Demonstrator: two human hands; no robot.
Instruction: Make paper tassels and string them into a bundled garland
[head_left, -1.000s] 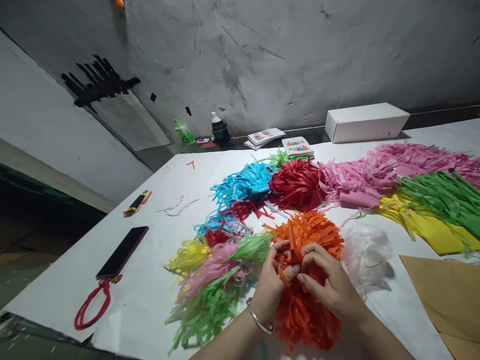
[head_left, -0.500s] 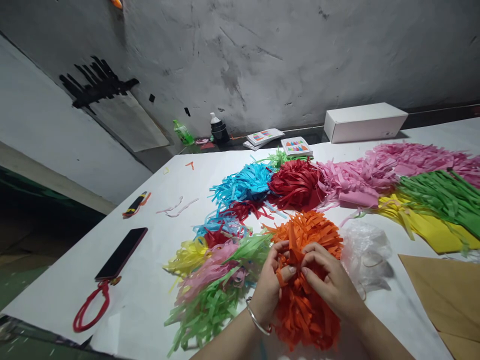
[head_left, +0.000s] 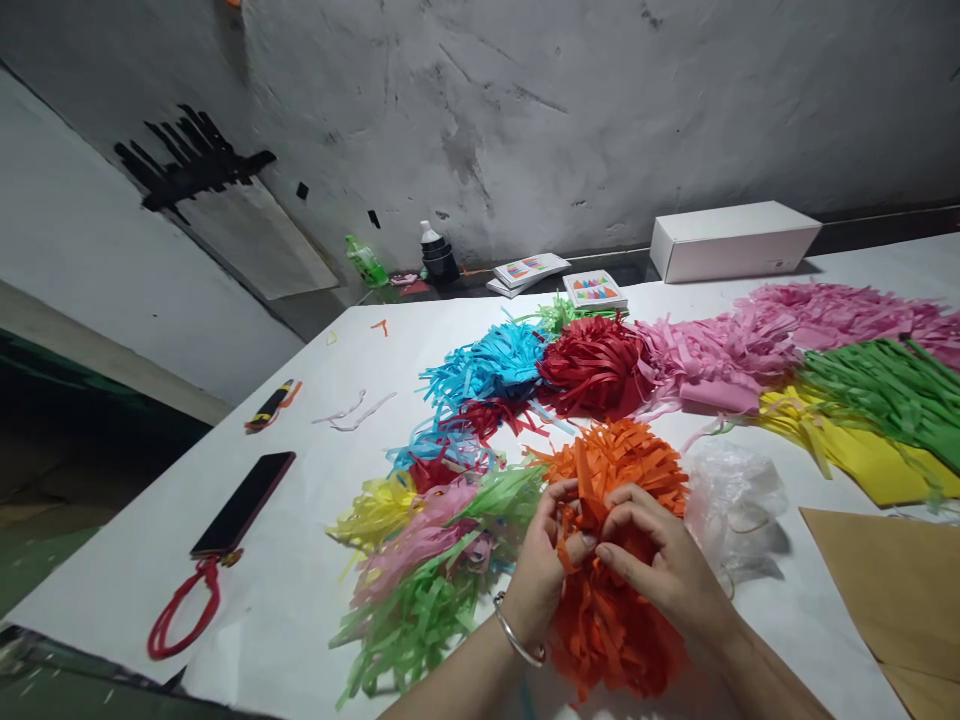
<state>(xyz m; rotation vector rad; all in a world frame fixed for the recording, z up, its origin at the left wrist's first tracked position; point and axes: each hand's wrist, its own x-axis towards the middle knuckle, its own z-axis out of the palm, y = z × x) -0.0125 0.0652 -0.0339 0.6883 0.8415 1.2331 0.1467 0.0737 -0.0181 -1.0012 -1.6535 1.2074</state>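
Note:
Fringed orange tissue paper (head_left: 637, 460) lies in front of me, spreading above and below my hands. My left hand (head_left: 551, 550), with a silver bangle at the wrist, is closed on the folded middle of this orange tassel. From the right, my right hand (head_left: 656, 550) pinches the same orange paper, its thumb and fingertips close to my left thumb. A pointed fold of orange paper sticks up between the hands. Left of them lie green tassels (head_left: 420, 620), pink tassels (head_left: 412, 540) and yellow tassels (head_left: 379, 515).
Behind are blue tassels (head_left: 487, 365), a red tassel (head_left: 596, 365) and pink fringe (head_left: 720, 350). At right lie clear plastic (head_left: 735, 510) and brown card (head_left: 877, 570). A phone (head_left: 244, 505) with a red strap and a cutter (head_left: 270, 405) lie left. A white box (head_left: 735, 245) stands behind.
My right thumb and fingers have shifted slightly on the orange paper. The left hand keeps nearly the same hold, and the view has moved a little.

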